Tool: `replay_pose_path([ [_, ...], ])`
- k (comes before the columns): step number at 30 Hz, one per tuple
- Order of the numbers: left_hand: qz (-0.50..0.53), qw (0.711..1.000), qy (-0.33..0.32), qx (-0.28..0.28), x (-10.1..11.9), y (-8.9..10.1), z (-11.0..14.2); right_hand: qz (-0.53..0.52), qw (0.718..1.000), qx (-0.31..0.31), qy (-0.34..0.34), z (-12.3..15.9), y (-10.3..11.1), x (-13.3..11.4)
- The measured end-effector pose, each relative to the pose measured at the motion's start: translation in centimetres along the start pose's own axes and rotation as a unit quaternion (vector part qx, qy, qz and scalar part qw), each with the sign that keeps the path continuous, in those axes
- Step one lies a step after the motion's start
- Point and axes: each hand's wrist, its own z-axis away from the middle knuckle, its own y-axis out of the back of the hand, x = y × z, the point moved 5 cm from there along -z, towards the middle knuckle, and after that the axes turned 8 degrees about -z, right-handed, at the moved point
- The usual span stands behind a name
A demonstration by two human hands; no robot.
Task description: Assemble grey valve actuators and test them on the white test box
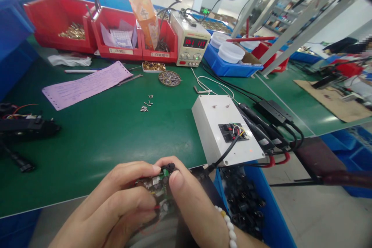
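Both hands hold a small electronic assembly [165, 176], with a green circuit board and a black part on top, just off the bench's front edge. My left hand [116, 201] is closed around its left side, the fingers bent over it. From the right, my right hand [188, 197] grips it, with the thumb at its upper end; a white bead bracelet is on that wrist. The assembly's lower part is blurred and partly behind the fingers. A white box [206, 128] with two toggle switches and wire terminals stands nearby; its black cable [225, 155] runs toward the right hand.
Several screws [147, 105] lie on the green bench [116, 135]. Behind are a pink sheet [90, 85], a dish of small parts [169, 78], red bins [64, 19] and a power supply [188, 40]. A blue crate [271, 205] of black parts stands below the edge.
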Motion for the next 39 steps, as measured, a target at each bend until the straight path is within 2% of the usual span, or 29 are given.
replay_pose_path([
  [3,-0.021,0.999,-0.027,-0.016,0.6,-0.2,0.0,0.005,1.0,0.002,0.006,0.0,-0.1,0.0],
  [9,-0.029,0.999,0.02,0.033,0.2,0.0,0.4,-0.013,1.0,0.012,-0.001,0.0,-0.1,0.3],
  [13,-0.021,0.999,-0.01,0.025,0.5,-0.4,0.2,-0.008,1.0,0.015,0.0,-0.1,-0.1,0.3],
  [18,0.053,0.994,0.067,0.072,0.5,-0.8,0.2,-0.022,0.999,0.04,0.011,-0.2,-0.1,0.1],
  [20,0.091,0.991,0.06,0.079,0.5,-0.9,0.4,-0.029,0.999,0.043,0.011,-0.2,-0.2,0.0],
  [23,0.109,0.992,0.027,0.053,0.1,-1.3,1.2,-0.02,0.999,0.04,-0.002,-0.2,-0.3,0.0],
  [27,0.096,0.99,0.077,0.074,-0.9,-1.0,2.2,-0.02,0.999,0.031,-0.008,-0.3,-0.3,0.1],
  [30,0.072,0.99,0.083,0.084,-0.3,-0.7,1.3,-0.025,0.999,0.035,0.0,-0.2,-0.2,0.1],
  [35,0.038,0.992,0.047,0.107,1.5,-0.1,-1.5,-0.017,0.999,0.03,0.006,-0.1,-0.2,0.0],
  [39,0.028,0.993,0.044,0.101,1.0,-0.1,-1.0,-0.006,0.999,0.039,0.013,-0.2,0.0,0.0],
])
